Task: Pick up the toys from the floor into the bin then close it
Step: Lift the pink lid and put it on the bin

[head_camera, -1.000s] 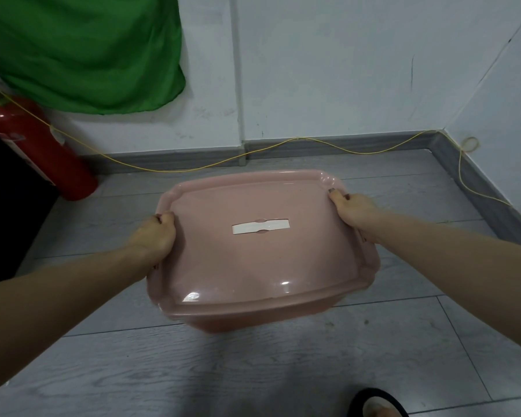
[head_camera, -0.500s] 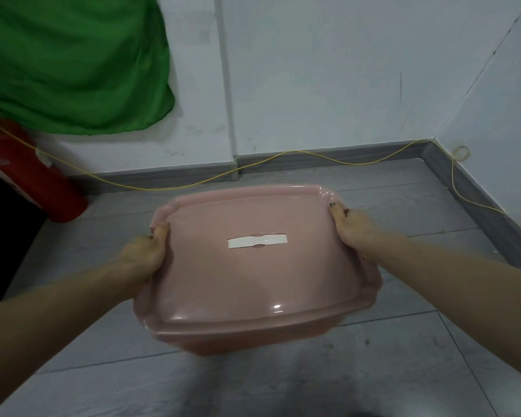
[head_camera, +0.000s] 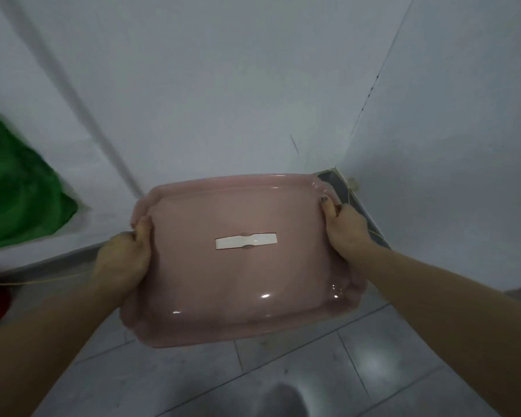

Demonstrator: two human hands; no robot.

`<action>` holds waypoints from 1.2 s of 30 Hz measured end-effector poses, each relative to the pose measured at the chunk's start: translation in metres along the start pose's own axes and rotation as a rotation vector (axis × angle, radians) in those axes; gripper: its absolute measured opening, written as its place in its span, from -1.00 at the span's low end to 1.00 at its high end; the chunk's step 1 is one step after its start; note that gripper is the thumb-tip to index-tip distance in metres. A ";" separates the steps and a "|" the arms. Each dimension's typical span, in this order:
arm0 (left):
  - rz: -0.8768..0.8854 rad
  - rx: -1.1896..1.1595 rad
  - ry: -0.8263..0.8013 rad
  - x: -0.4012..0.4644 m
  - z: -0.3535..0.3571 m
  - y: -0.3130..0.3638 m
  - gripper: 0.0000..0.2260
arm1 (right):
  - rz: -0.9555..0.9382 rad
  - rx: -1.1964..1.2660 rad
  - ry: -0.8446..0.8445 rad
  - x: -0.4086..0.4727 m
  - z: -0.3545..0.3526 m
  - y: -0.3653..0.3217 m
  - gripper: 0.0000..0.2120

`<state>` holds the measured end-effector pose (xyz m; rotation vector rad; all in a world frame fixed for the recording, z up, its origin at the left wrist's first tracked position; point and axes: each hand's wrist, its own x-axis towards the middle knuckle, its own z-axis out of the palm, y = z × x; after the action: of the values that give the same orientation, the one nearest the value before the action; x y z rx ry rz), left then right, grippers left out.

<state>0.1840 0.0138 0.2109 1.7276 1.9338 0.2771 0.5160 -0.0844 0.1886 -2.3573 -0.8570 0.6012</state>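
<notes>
Pink plastic bin (head_camera: 244, 275) with lid (head_camera: 238, 212) fitted, held clear of grey tiled floor (head_camera: 193, 383), in front of white wall (head_camera: 223, 85). Left hand (head_camera: 122, 263) grips left rim, fingers curled over edge. Right hand (head_camera: 345, 228) grips right rim, thumb on top, remaining fingers hidden beneath. Opposed two-sided grip judged to keep load level and lid seated. White handle strip (head_camera: 246, 242) on lid centre untouched. No toys in view; contents hidden. Green cloth (head_camera: 18, 191) at left. Task judged near complete.
</notes>
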 end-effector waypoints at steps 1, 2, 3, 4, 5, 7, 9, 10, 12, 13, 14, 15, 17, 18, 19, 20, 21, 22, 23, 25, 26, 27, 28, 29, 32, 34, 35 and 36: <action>0.009 -0.008 -0.015 0.000 -0.002 0.025 -0.32 | 0.005 -0.006 0.025 0.011 -0.023 -0.006 -0.41; -0.006 -0.004 -0.034 0.000 -0.003 0.049 -0.32 | 0.011 -0.020 0.039 0.026 -0.046 -0.011 -0.41; -0.014 -0.011 -0.043 0.001 -0.002 0.071 -0.31 | 0.002 -0.038 0.055 0.038 -0.066 -0.015 -0.42; -0.016 -0.015 -0.055 -0.001 0.002 0.086 -0.31 | -0.022 -0.072 0.067 0.046 -0.079 -0.017 -0.43; -0.031 -0.016 -0.069 0.005 0.005 0.109 -0.31 | -0.031 -0.097 0.072 0.064 -0.099 -0.022 -0.44; -0.061 -0.050 -0.084 0.014 0.018 0.140 -0.32 | -0.055 -0.128 0.081 0.092 -0.121 -0.027 -0.45; -0.080 -0.076 -0.106 0.024 0.033 0.161 -0.33 | -0.057 -0.149 0.090 0.117 -0.131 -0.025 -0.44; -0.093 -0.088 -0.118 0.036 0.044 0.173 -0.33 | -0.046 -0.144 0.089 0.136 -0.132 -0.022 -0.45; -0.109 -0.095 -0.146 0.057 0.065 0.189 -0.34 | -0.024 -0.133 0.089 0.165 -0.125 -0.011 -0.46; -0.095 -0.098 -0.156 0.070 0.080 0.197 -0.35 | -0.012 -0.133 0.105 0.182 -0.120 -0.002 -0.46; -0.095 -0.103 -0.163 0.078 0.091 0.201 -0.36 | -0.004 -0.144 0.111 0.196 -0.113 0.006 -0.45; -0.096 -0.101 -0.151 0.088 0.104 0.202 -0.38 | -0.002 -0.160 0.116 0.211 -0.100 0.014 -0.44; -0.108 -0.102 -0.138 0.100 0.127 0.205 -0.42 | 0.032 -0.170 0.124 0.233 -0.083 0.031 -0.44; -0.116 -0.102 -0.141 0.110 0.149 0.207 -0.43 | 0.048 -0.181 0.131 0.249 -0.072 0.045 -0.45; -0.121 -0.096 -0.138 0.117 0.165 0.204 -0.43 | 0.035 -0.188 0.143 0.260 -0.061 0.056 -0.46; -0.143 -0.094 -0.149 0.125 0.185 0.202 -0.43 | 0.029 -0.196 0.150 0.273 -0.049 0.068 -0.48; -0.162 -0.098 -0.158 0.131 0.204 0.199 -0.43 | 0.019 -0.192 0.161 0.285 -0.039 0.081 -0.50; -0.176 -0.102 -0.165 0.140 0.226 0.200 -0.44 | 0.021 -0.185 0.169 0.300 -0.030 0.093 -0.52; -0.197 -0.106 -0.166 0.145 0.241 0.198 -0.44 | 0.014 -0.185 0.169 0.311 -0.021 0.105 -0.54; -0.229 -0.121 -0.161 0.154 0.272 0.198 -0.44 | 0.010 -0.205 0.169 0.334 -0.003 0.125 -0.56; -0.242 -0.121 -0.164 0.156 0.284 0.199 -0.45 | 0.015 -0.225 0.163 0.342 0.003 0.133 -0.56; -0.248 -0.127 -0.159 0.158 0.296 0.201 -0.46 | -0.001 -0.245 0.172 0.351 0.008 0.141 -0.57; -0.260 -0.139 -0.153 0.160 0.307 0.204 -0.47 | -0.012 -0.265 0.181 0.358 0.014 0.147 -0.58; -0.272 -0.151 -0.144 0.163 0.316 0.207 -0.48 | -0.033 -0.286 0.196 0.365 0.018 0.153 -0.59; -0.295 -0.141 -0.096 0.174 0.333 0.209 -0.48 | -0.066 -0.329 0.234 0.377 0.031 0.157 -0.63; -0.298 -0.114 -0.086 0.182 0.340 0.207 -0.48 | -0.100 -0.347 0.264 0.381 0.038 0.159 -0.66; -0.289 -0.088 -0.088 0.187 0.340 0.206 -0.48 | -0.122 -0.354 0.280 0.386 0.040 0.161 -0.67; -0.281 -0.058 -0.104 0.190 0.338 0.205 -0.47 | -0.113 -0.356 0.270 0.385 0.039 0.158 -0.67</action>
<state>0.5239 0.1668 -0.0209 1.3833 2.0387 0.1359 0.8304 0.0917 -0.0235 -2.6015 -1.0300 0.0818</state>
